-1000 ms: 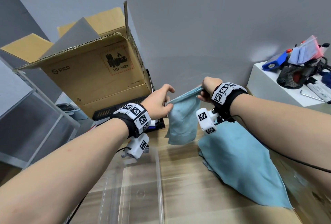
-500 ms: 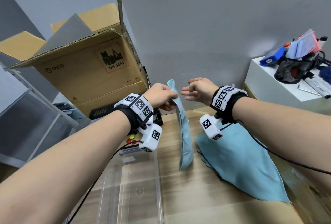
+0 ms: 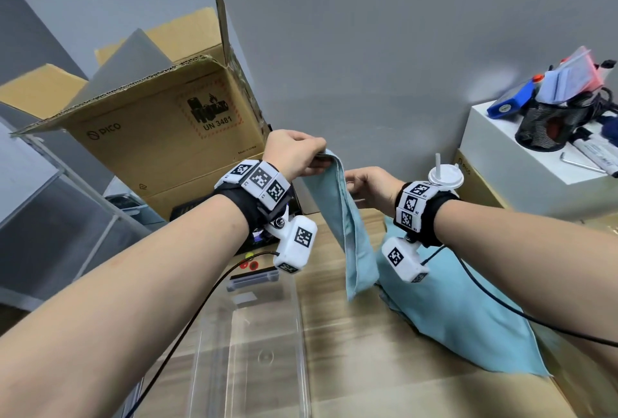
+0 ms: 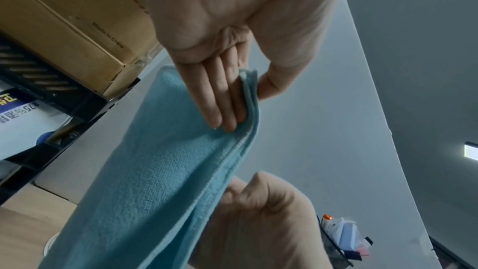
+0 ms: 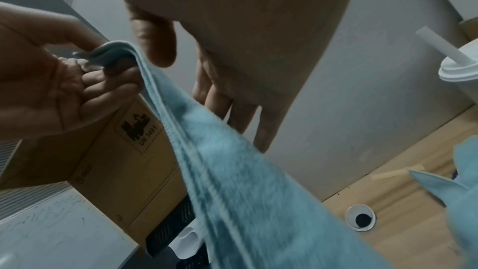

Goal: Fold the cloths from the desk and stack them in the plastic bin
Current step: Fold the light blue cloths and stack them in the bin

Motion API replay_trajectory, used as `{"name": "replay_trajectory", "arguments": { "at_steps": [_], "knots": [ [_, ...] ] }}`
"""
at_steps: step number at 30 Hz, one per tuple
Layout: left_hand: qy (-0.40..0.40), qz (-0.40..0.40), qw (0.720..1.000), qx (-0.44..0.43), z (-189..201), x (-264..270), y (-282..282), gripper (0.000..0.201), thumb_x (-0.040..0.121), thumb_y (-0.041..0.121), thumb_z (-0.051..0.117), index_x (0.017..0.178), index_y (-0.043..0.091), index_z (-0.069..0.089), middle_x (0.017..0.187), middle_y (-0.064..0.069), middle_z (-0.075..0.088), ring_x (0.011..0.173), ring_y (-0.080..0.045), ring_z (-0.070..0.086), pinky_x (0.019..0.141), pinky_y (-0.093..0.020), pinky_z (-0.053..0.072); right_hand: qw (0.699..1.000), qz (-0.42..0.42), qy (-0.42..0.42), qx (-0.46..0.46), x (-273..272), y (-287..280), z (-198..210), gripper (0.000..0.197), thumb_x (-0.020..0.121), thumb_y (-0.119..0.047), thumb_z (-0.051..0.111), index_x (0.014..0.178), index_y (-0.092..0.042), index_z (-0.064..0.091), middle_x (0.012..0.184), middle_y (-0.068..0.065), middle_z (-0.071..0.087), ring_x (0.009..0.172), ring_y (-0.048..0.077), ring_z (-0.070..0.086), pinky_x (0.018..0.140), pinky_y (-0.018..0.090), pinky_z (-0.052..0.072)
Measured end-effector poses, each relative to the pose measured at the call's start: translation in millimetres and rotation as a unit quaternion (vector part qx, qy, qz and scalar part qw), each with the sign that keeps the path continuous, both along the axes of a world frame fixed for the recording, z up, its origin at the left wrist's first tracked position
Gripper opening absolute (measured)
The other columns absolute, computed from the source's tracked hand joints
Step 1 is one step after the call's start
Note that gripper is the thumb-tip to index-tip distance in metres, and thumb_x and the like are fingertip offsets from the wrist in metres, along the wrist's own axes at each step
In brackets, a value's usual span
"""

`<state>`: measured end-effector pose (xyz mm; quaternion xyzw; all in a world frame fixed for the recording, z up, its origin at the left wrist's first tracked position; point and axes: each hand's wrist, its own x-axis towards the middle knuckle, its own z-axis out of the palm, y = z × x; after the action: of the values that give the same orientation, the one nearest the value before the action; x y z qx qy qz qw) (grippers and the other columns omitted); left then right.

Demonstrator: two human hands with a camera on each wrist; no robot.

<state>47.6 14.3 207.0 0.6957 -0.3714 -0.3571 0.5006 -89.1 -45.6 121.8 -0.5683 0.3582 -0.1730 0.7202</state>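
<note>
The left hand (image 3: pixel 294 156) is up in the air, above the far end of the clear plastic bin (image 3: pixel 247 344). Its fingers (image 4: pixel 220 97) lie long and flat on one side of a folded blue cloth (image 3: pixel 347 230), and the thumb presses from the other side, so the top edge of the cloth is pinched tight. In the left wrist view you can see the edges of the cloth bunched between the fingers and the thumb.

The folded cloth hangs straight down from that hand like a long thin strip. Its bottom end hangs over the wooden surface (image 3: pixel 351 367), just right of the bin. It is soft and bumpy, like a small towel.

The right hand (image 3: pixel 371 186) is just beside the cloth, a bit lower than the left hand. Its fingers (image 5: pixel 232 109) are loose and nearly straight. It holds nothing; whether the fingers touch the cloth, I cannot tell.

Half a second ago things looked almost the same: the left hand held the hanging cloth and the right hand was open next to it. A second ago both hands held the cloth, stretched out between them.

More blue cloth (image 3: pixel 468 317) lies in a flat pile on the surface, under the right arm.
</note>
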Motion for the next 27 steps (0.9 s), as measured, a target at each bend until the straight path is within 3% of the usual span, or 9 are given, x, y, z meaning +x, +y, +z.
{"name": "replay_trajectory", "arguments": {
  "at_steps": [2,4,6,8,11,14,19,24,27],
  "knots": [
    [0.000,-0.005,1.000,-0.023,4,3,2,0.011,0.079,-0.001,0.064,0.087,-0.004,0.070,0.088,-0.024,0.072,0.088,-0.032,0.074,0.078,-0.042,0.061,1.000,0.003,0.025,-0.013,-1,0,-1,0.036,0.060,-0.022,0.048,0.091,-0.013,0.064,0.081,0.007,0.060,0.075,0.021,0.055,0.069,0.028,0.046],
    [-0.012,-0.018,0.999,-0.036,7,7,3,0.014,0.076,-0.003,0.070,0.089,0.001,0.069,0.094,-0.021,0.073,0.092,-0.028,0.073,0.084,-0.042,0.060,0.994,0.018,0.064,-0.084,-2,-2,-5,0.031,0.068,-0.029,0.062,0.092,-0.009,0.065,0.087,0.011,0.064,0.079,0.022,0.059,0.076,0.032,0.049],
    [-0.038,-0.035,0.998,-0.035,9,11,4,0.024,0.070,-0.002,0.074,0.092,0.007,0.069,0.080,-0.009,0.072,0.088,-0.023,0.071,0.089,-0.044,0.058,0.974,0.050,0.119,-0.186,-5,-3,-9,0.031,0.074,-0.025,0.076,0.099,-0.009,0.068,0.098,0.008,0.072,0.087,0.021,0.066,0.086,0.034,0.052],
    [-0.077,-0.049,0.995,-0.033,11,12,4,0.029,0.064,0.002,0.076,0.091,0.011,0.070,0.068,-0.001,0.069,0.085,-0.023,0.071,0.090,-0.046,0.057,0.963,0.043,0.130,-0.232,-6,-3,-14,0.031,0.074,-0.024,0.083,0.100,-0.015,0.069,0.099,0.002,0.075,0.092,0.017,0.070,0.088,0.033,0.056],
    [-0.082,-0.071,0.993,-0.057,19,4,9,0.014,0.079,-0.003,0.074,0.085,0.008,0.069,0.078,-0.014,0.073,0.083,-0.026,0.070,0.086,-0.043,0.059,0.960,-0.007,0.125,-0.252,-5,-3,-21,0.041,0.064,-0.034,0.088,0.097,-0.022,0.067,0.092,-0.006,0.074,0.086,0.011,0.071,0.082,0.033,0.058],
    [-0.102,-0.090,0.989,-0.065,25,0,11,0.008,0.088,0.001,0.067,0.082,0.005,0.068,0.085,-0.020,0.073,0.079,-0.025,0.071,0.080,-0.039,0.061,0.932,-0.063,0.178,-0.308,-1,-3,-24,0.043,0.061,-0.037,0.084,0.095,-0.023,0.063,0.088,-0.007,0.070,0.082,0.013,0.067,0.073,0.031,0.055],
    [-0.174,-0.043,0.983,-0.039,30,9,6,0.013,0.084,0.011,0.067,0.072,0.007,0.070,0.070,-0.012,0.074,0.069,-0.026,0.074,0.070,-0.044,0.062,0.906,-0.103,0.228,-0.342,2,-3,-27,0.029,0.071,-0.014,0.064,0.095,-0.020,0.050,0.092,0.003,0.064,0.083,0.027,0.061,0.074,0.033,0.052],
    [-0.241,0.022,0.969,-0.037,37,26,7,0.018,0.066,0.013,0.056,0.060,0.003,0.069,0.058,-0.011,0.070,0.052,-0.025,0.070,0.054,-0.034,0.060,0.895,-0.051,0.289,-0.336,-8,-12,-39,0.025,0.078,-0.004,0.052,0.099,-0.017,0.050,0.101,0.007,0.060,0.093,0.029,0.058,0.078,0.030,0.044],
    [-0.275,0.055,0.959,-0.039,41,37,10,0.020,0.068,0.013,0.054,0.061,0.000,0.068,0.054,-0.009,0.068,0.044,-0.020,0.067,0.050,-0.028,0.056,0.874,-0.005,0.339,-0.348,-13,-13,-46,0.014,0.081,-0.004,0.052,0.077,-0.016,0.050,0.090,0.011,0.062,0.084,0.031,0.057,0.071,0.027,0.040]
  ]
}}
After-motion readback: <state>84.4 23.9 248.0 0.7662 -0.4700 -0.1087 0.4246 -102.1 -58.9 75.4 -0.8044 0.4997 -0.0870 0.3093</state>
